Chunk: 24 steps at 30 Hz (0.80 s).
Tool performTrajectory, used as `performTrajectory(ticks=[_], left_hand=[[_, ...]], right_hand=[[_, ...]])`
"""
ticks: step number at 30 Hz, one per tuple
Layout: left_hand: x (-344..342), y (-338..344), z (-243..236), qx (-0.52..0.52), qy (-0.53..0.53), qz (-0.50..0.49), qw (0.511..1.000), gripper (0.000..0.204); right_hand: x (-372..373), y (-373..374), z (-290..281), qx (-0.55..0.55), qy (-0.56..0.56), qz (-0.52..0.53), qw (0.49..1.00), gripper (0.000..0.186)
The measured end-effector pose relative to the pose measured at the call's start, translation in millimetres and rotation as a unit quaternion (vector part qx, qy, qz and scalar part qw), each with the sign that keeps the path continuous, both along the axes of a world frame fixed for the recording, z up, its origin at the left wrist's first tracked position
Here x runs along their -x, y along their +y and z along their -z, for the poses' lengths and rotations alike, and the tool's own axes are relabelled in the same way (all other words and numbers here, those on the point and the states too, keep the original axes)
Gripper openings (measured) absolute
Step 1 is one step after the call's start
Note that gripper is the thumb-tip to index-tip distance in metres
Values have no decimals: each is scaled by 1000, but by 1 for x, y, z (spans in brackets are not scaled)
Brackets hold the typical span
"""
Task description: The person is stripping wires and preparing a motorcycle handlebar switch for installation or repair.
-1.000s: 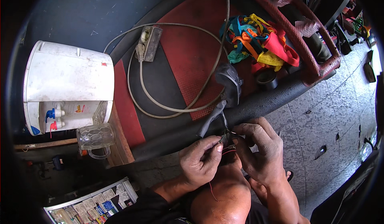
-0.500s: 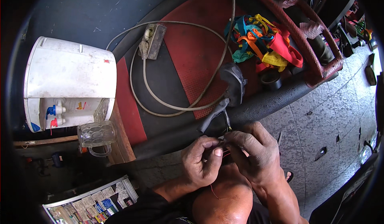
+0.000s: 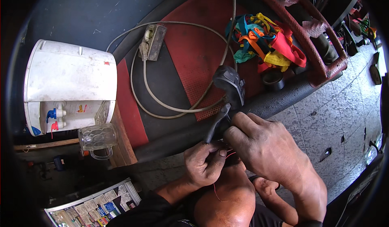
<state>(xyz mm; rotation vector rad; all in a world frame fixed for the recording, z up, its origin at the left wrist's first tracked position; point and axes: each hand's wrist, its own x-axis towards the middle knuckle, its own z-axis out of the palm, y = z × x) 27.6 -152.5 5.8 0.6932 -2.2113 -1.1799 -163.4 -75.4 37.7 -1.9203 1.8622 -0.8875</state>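
Note:
My left hand is closed, thumb against forefinger, on the lower end of a black-sleeved cable. The cable leads up to a black handlebar switch housing, which leans at the padded bench edge. A thin red wire dangles below my left hand over my knee, and another stretch of it shows between the hands. Just right of the cable, my right hand has its fingers curled inward, back of the hand upward. Its fingertips are hidden, so what they pinch cannot be made out.
On the red and black bench lie a looped grey cord, a socket block, colourful cloth strips and a black tape roll. A white water dispenser and glass mug stand left. A red metal frame edges the right.
My right hand has risen and turned over beside the cable, away from my left fingertips. The switch housing has shifted left and slightly down. My left hand has stayed nearly in place.

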Motion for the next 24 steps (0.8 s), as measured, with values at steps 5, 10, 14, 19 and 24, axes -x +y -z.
performTrajectory(ticks=[5,10,14,19,24], left_hand=[[-5,0,4,1,1,-2,1000,8],[-5,3,7,-24,7,-21,999,8],[-1,12,5,-98,-2,-91,991,9],[1,15,5,-118,-3,-96,988,12],[2,18,0,-224,21,-112,968,12]], right_hand=[[3,-7,-6,-11,58,-34,998,18],[1,-3,1,23,40,-24,999,16],[0,23,8,32,-21,9,999,16],[-38,79,4,13,-460,161,873,20],[-54,106,-16,26,-469,102,877,38]])
